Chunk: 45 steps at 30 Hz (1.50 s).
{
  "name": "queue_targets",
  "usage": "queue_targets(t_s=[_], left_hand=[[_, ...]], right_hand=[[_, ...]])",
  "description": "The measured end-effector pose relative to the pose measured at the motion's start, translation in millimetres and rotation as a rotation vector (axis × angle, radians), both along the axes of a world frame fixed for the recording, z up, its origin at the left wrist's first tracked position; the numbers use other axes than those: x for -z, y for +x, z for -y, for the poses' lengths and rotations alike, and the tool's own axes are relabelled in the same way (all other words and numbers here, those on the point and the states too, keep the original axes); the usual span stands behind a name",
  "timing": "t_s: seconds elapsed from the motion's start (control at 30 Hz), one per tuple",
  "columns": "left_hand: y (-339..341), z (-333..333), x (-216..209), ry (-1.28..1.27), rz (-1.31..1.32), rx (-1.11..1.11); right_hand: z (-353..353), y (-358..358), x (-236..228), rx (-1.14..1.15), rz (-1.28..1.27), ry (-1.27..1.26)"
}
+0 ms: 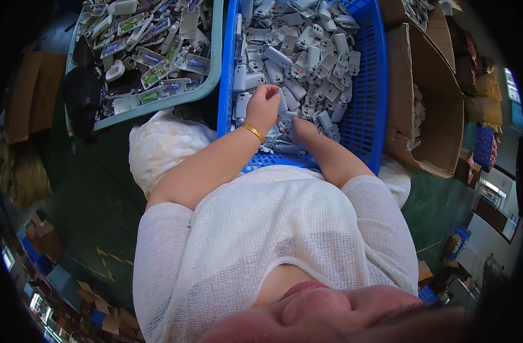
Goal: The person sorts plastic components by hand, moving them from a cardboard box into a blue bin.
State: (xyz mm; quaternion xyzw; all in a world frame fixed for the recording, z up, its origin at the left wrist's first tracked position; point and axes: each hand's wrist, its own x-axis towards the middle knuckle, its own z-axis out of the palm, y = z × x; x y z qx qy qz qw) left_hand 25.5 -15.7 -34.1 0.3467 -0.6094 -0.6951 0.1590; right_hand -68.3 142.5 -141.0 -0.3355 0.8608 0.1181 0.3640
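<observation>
My left hand, a gold bracelet at its wrist, is over the near part of a blue plastic basket. Its fingers are curled together, and a white plastic casing lies right beside them; whether they grip it is hidden. Lower and to the right, my right hand reaches down among the small parts at the basket's near end. Its fingertips are out of sight. White and grey plastic casings fill the basket in a loose heap.
To the left stands a pale green tub of white housings with coloured pieces, a black cloth-like thing over its edge. A white sack sits below it. Open cardboard boxes flank the basket on the right.
</observation>
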Motion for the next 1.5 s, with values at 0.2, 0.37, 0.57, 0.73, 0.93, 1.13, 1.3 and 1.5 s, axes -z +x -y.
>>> queue_targets(t_s=[0.2,0.37,0.57,0.73,0.93,1.13,1.3,1.5], left_hand=[[-5,-2,-3,0.057,0.038,0.047],[-3,4,-8,0.125,0.111,-0.024],[0,4,6,0.099,0.175,-0.050],[-2,-12,6,0.088,0.303,0.169],[3,-15,4,0.037,0.066,0.378],[4,-7,-20,0.285,0.050,0.274],[6,-9,-19,0.257,0.019,0.294],[6,-9,-17,0.296,0.005,0.279]], right_hand=[[14,-31,-9,0.296,0.138,-0.286],[12,-53,-66,0.792,0.657,-0.236],[-10,-43,-76,0.338,0.139,-0.111],[-5,-9,-127,0.798,0.333,-0.723],[19,35,-155,0.630,0.317,-0.866],[11,42,-162,0.204,-0.156,-0.947],[14,43,-179,0.148,-0.116,-0.803],[13,39,-175,0.164,-0.050,-0.807]])
